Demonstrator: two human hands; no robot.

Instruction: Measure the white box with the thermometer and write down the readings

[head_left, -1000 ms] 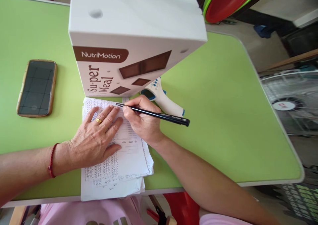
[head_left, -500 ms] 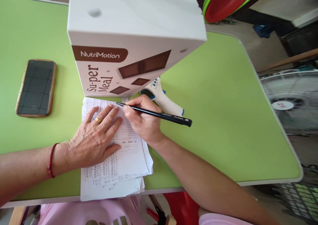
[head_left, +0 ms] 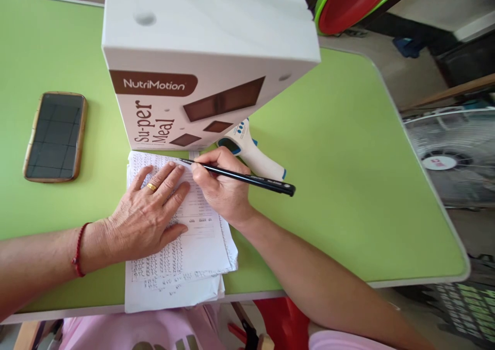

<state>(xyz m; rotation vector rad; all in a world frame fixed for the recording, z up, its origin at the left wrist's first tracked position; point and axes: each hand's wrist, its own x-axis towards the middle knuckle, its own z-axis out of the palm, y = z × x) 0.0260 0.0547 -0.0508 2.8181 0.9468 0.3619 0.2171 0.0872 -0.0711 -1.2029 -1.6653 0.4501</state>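
Under my hands lies a stack of paper sheets point(head_left: 203, 249), with dense rows of handwriting and some printed lines. My left hand point(head_left: 149, 213) rests flat on the top sheet, fingers spread, a ring on one finger. My right hand point(head_left: 224, 187) pinches a black pen point(head_left: 255, 179), its tip on or just over the paper near the top edge, close to my left fingertips. Directly behind the papers stands a tall white NutriMotion box point(head_left: 166, 107). A white and blue handheld thermometer point(head_left: 259, 156) lies beyond my right hand, partly hidden by the box and the hand.
A smartphone point(head_left: 55, 136) in a tan-edged case lies at the left on the green table point(head_left: 348, 185). Off the table's right side stands a fan point(head_left: 444, 162). Red and green round basins point(head_left: 348, 4) are at the upper right.
The pen's rear end has shifted slightly left. Both hands stay in nearly the same place on the papers, and the whole view has moved a touch.
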